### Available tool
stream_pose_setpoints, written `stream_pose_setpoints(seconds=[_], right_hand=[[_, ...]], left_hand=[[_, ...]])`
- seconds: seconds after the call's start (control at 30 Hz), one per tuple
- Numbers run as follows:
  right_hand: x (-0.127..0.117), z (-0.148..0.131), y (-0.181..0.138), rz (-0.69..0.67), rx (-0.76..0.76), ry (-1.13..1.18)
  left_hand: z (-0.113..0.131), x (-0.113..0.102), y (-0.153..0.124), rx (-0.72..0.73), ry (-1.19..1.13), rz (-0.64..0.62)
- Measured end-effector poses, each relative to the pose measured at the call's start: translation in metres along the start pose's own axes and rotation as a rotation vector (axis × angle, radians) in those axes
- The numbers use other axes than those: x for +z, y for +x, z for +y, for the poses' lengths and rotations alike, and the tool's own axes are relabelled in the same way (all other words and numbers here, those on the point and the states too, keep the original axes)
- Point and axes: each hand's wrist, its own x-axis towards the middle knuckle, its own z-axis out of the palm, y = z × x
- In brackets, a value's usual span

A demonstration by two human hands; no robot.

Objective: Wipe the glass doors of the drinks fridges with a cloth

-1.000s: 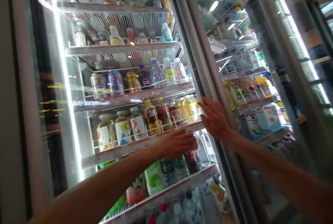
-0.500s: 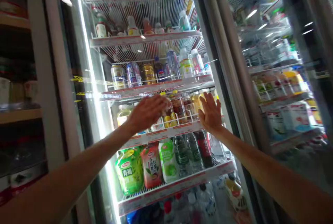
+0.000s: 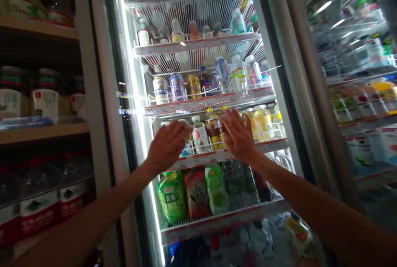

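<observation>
In front of a lit drinks fridge, my left hand (image 3: 167,145) reaches forward with its fingers stretched out and nothing in it. It is nearest to a white bottle with a pink fruit label (image 3: 201,136) on the middle shelf. My right hand (image 3: 238,138) is also open and bare, fingers extended, hiding part of a row of drinks. Beside it stand brown bottles with yellow caps (image 3: 213,122) and a pale yellow bottle (image 3: 263,122). Whether either hand touches the glass cannot be made out.
Below, a shelf holds a green bottle (image 3: 172,196), a red bottle (image 3: 197,192) and others. Cans (image 3: 178,87) line the shelf above. At left, a wooden shelf (image 3: 43,133) bears jars. A metal door frame (image 3: 307,85) divides this fridge from another at right.
The view has swung, so the fridge sits farther right and the left shelves show more. My hands have come closer together, the right one now over the yellow-capped bottles.
</observation>
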Motion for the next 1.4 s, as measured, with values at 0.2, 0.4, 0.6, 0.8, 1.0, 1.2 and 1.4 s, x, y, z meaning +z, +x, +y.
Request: stream_pose_setpoints(seconds=[0.2,0.4,0.6,0.8,1.0,1.2,1.4], right_hand=[[0.006,-0.008,-0.012,-0.03,-0.119,0.02],[0.005,-0.007,-0.01,-0.033,-0.116,0.006],[0.001,-0.016,-0.026,-0.074,-0.111,0.049],[-0.014,-0.035,-0.057,-0.148,-0.163,0.105],[-0.029,-0.029,-0.066,-0.165,-0.112,0.099],[-0.035,-0.031,-0.09,-0.217,-0.091,0.12],[-0.043,-0.025,-0.106,-0.197,-0.032,0.094]], left_hand=[[-0.014,-0.01,-0.029,0.14,-0.052,-0.042],[0.006,-0.012,-0.056,-0.003,-0.025,-0.004],[0.014,-0.018,-0.077,0.007,-0.007,-0.074],[0.045,-0.018,-0.11,0.24,-0.133,-0.15],[0.045,-0.019,-0.112,-0.204,-0.006,-0.042],[0.091,-0.018,-0.128,0.374,-0.198,-0.206],[0.093,-0.009,-0.113,-0.496,0.02,-0.138]])
